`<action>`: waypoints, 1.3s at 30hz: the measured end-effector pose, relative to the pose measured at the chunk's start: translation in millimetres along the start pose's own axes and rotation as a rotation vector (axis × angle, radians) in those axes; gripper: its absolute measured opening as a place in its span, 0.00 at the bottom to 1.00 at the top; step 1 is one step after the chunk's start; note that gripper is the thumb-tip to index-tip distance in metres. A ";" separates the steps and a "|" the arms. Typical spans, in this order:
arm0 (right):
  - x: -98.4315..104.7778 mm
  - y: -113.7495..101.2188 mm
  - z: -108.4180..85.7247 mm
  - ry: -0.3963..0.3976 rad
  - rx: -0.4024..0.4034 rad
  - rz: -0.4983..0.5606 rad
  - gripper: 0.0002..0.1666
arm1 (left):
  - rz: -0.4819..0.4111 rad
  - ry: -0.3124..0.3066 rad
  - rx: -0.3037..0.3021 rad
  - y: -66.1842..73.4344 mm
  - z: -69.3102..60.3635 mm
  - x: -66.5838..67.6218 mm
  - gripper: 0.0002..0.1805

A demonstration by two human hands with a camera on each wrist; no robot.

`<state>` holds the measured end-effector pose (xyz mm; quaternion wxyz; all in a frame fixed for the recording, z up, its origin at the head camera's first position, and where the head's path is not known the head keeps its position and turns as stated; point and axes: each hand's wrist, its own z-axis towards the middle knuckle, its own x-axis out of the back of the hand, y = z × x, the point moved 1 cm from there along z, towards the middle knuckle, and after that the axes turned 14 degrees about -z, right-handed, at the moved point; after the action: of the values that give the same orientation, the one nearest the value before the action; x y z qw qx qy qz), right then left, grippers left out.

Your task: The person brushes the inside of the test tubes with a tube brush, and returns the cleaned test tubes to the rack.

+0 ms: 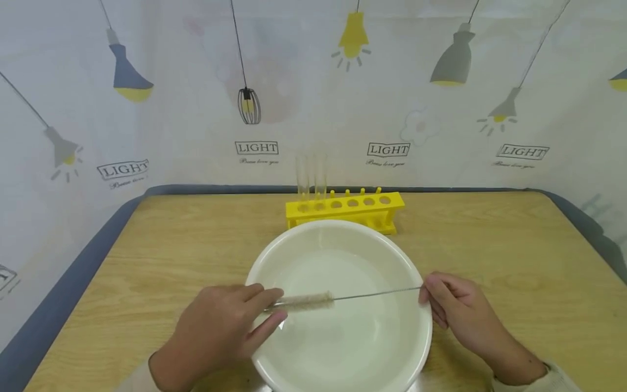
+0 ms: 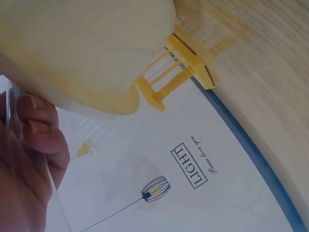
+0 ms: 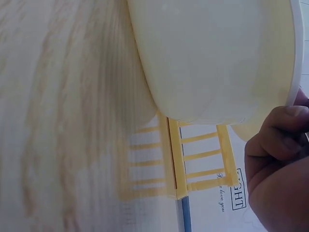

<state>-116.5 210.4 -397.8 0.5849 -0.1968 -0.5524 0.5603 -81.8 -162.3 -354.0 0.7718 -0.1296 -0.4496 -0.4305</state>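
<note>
My left hand (image 1: 220, 321) holds a clear glass test tube (image 2: 15, 116), mostly hidden by the fingers in the head view. A test tube brush lies level across the white basin (image 1: 352, 348), its pale bristles (image 1: 308, 301) beside the left fingertips. How far the bristles sit inside the tube, I cannot tell. On the right, my right hand (image 1: 462, 310) pinches the end of the brush's thin twisted wire handle (image 1: 377, 294) between thumb and fingers, over the basin's right rim. In the right wrist view, the curled fingers (image 3: 285, 130) show beside the rim.
Behind the basin stands a yellow test tube rack (image 1: 345, 206) with two clear test tubes (image 1: 320, 179) upright in its left holes. The wooden table (image 1: 514, 245) ends at a backdrop (image 1: 313, 109) printed with lamps. Shallow clear water seems to lie in the basin.
</note>
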 end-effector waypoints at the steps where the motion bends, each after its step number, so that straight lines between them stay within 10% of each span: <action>1: 0.0 0.0 0.1 0.000 0.009 0.005 0.20 | -0.001 -0.001 0.002 0.1 0.1 0.1 0.25; 39: 2.7 -5.0 -1.4 -0.076 -0.058 -0.170 0.22 | -0.001 -0.019 -0.003 3.6 0.1 -1.2 0.26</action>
<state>-113.7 211.8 -392.8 0.6031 -0.1450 -0.6049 0.4994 -79.3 -159.4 -354.2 0.7672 -0.1344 -0.4564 -0.4302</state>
